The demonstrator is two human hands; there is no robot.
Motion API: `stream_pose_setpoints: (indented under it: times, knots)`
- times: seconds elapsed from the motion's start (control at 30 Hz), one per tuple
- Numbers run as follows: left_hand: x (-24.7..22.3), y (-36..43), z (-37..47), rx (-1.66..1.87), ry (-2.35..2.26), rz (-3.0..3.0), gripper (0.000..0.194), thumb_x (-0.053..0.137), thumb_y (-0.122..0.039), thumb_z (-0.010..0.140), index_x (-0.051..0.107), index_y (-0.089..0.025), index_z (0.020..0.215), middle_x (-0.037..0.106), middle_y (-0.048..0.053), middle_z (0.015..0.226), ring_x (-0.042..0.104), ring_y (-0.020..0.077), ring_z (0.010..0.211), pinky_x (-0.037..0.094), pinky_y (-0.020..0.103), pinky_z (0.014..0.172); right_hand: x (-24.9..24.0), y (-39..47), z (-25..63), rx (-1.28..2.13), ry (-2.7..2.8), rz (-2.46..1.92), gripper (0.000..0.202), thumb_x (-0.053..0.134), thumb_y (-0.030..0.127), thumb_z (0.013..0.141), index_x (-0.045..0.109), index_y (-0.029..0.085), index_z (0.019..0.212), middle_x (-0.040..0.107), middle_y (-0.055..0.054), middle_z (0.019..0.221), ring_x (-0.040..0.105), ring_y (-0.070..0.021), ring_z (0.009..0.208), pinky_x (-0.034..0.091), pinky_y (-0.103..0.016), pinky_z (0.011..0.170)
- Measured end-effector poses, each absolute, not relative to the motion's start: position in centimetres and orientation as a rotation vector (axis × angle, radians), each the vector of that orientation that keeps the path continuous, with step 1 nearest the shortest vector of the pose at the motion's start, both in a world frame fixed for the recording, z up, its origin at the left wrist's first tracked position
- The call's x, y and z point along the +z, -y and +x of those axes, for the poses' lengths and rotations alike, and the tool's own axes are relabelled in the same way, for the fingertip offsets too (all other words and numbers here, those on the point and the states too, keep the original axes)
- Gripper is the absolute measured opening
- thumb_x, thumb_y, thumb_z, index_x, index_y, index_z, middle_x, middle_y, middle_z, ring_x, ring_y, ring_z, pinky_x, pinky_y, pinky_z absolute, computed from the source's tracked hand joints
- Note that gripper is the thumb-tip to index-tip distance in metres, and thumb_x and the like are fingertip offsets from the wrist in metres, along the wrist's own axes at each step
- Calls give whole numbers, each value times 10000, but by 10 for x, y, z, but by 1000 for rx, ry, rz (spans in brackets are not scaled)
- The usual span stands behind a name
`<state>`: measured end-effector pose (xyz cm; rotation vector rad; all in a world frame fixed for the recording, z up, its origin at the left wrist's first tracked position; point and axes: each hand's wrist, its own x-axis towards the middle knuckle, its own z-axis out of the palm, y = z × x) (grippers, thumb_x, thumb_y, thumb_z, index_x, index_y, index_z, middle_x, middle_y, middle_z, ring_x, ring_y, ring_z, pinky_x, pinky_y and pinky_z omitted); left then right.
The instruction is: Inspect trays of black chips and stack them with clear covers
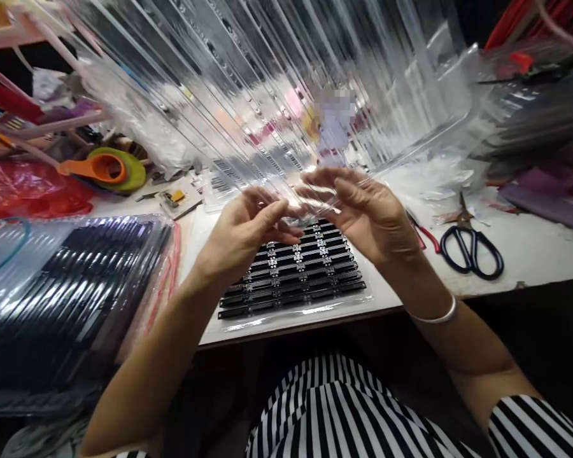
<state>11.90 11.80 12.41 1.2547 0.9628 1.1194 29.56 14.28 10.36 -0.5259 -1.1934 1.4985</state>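
A pile of packed trays (71, 299) with dark strips inside lies at the left, next to a red plastic bag (33, 191) farther back; then comes the left hand (251, 229), its grip nearly closed, thumb against fingers, seemingly on the near edge of a large clear tray (272, 83), which rises tilted toward the far side, above the table (549, 254). Below both hands, black strips (296, 289) lie in rows in another tray on the table. The right hand (375, 219) has fingers curled and thumb bent in, its grip seemingly on the same clear edge; blur hides how firmly either one pinches. To hold this thin, ribbed plastic well, matching light pressure on both sides should keep it from twisting, with the near edge kept clear of the strips, and the red-handled tool (430, 242) and scissors (464, 224) at the right left well apart from it
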Motion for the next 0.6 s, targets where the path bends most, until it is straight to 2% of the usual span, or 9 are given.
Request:
stream_pose_setpoints:
  times: [0.17,0.3,0.37,0.43,0.5,0.6]
  knots:
    - [140,-125,87,1253,-1099,1296,158,710,-193,750,560,-145,750,685,51,739,597,92,567,472,204,536,113,-162,345,1236,1158,-561,81,641,248,830,672,255,903,690,32,904,649,-138,894,515,-344,905]
    - [143,-135,77,1520,-985,1205,150,676,-39,729,628,-148,820,651,-6,744,587,73,697,446,179,621,111,-158,341,1116,1287,-600,152,718,134,741,668,214,859,664,29,794,647,-125,750,547,-280,727]
    - [139,-137,86,1522,-878,1197,204,664,-58,748,630,-183,906,670,-18,844,590,73,761,454,192,691,105,-151,323,1180,1350,-584,176,749,132,703,642,198,826,657,25,767,645,-131,714,550,-275,656]
    - [132,-135,102,1423,-830,1215,218,677,-115,758,621,-204,950,684,-8,920,614,99,823,473,239,762,96,-146,302,1256,1355,-572,186,772,167,685,618,194,786,657,31,734,639,-127,688,552,-279,654]
    - [124,-130,117,1348,-843,1267,176,697,-172,753,620,-191,910,689,7,895,639,140,859,489,288,790,89,-143,285,1315,1320,-573,189,783,208,682,614,189,765,663,33,716,635,-119,681,550,-292,700]
    - [120,-124,126,1343,-928,1357,111,684,-225,774,602,-169,824,684,11,797,659,156,794,507,307,754,87,-143,283,1392,1261,-583,126,728,262,752,632,185,775,684,13,756,650,-128,732,539,-315,751]
